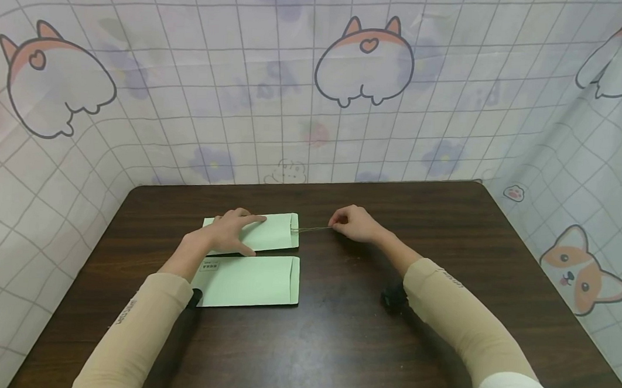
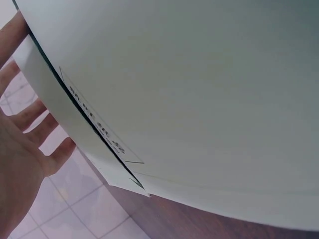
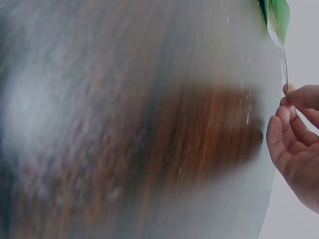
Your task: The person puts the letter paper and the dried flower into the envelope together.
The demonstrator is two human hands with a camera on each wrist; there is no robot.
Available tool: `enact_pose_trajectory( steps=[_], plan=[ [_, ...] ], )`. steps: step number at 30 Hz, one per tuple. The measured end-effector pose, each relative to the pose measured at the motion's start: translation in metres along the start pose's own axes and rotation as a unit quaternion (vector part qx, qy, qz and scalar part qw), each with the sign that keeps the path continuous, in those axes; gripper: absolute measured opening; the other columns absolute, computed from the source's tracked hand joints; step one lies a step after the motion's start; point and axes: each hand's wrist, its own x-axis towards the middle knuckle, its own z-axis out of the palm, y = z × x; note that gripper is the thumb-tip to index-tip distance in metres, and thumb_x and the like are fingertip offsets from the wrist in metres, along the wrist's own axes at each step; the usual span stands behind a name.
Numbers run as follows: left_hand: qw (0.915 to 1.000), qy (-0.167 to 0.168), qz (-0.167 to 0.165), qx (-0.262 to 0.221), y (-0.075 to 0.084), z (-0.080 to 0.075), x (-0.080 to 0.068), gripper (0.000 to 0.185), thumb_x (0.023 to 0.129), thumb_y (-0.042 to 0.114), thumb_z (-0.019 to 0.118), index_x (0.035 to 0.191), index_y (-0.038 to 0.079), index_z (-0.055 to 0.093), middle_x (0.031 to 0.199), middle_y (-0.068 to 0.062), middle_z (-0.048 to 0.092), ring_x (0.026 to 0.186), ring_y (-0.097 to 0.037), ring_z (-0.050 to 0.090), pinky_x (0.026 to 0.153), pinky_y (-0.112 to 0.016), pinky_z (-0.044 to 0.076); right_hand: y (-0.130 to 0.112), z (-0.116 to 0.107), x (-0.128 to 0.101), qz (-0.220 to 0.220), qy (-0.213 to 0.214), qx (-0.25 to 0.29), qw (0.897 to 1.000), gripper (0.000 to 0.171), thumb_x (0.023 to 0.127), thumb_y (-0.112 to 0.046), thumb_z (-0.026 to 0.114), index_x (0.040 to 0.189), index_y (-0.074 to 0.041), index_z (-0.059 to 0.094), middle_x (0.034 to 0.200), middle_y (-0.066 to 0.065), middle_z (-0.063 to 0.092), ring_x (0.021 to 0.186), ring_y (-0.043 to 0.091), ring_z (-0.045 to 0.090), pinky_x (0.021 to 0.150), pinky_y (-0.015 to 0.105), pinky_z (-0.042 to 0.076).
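near the middle of the frame the left hand (image 1: 232,231) is pressing flat on the far green envelope (image 1: 269,231) to keep it from sliding on the tabletop (image 1: 446,236), while the right hand (image 1: 354,222) is pinching its thin string (image 1: 313,229), which is stretching taut from the flap.

Little can be read. The near envelope (image 1: 248,280) on the counter (image 1: 446,224) bears a small printed label (image 1: 209,265) at its near-left corner, with dark characters too small to make out. In the left wrist view the same label (image 2: 97,127) shows as a boxed row of blurred dark marks. A line of small lettering runs along the left sleeve (image 1: 125,311), also unreadable.
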Motion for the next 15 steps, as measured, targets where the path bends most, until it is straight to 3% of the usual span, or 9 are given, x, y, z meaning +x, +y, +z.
enact_pose_trajectory(
  steps=[15],
  plan=[
    [1.0000,0.003,0.003,-0.001,0.000,0.001,0.000,0.091,0.086,0.039,0.085,0.161,0.017,0.038,0.155,-0.025,0.034,0.142,-0.047,0.033,0.107,-0.078,0.020,-0.011,0.013,0.011,-0.016,0.005,0.003,1.000,0.016,0.101,-0.008,0.062,0.108,-0.005,0.076,0.101,0.005,0.073,0.084,0.019,0.060,0.078,0.036,0.049]
  ],
)
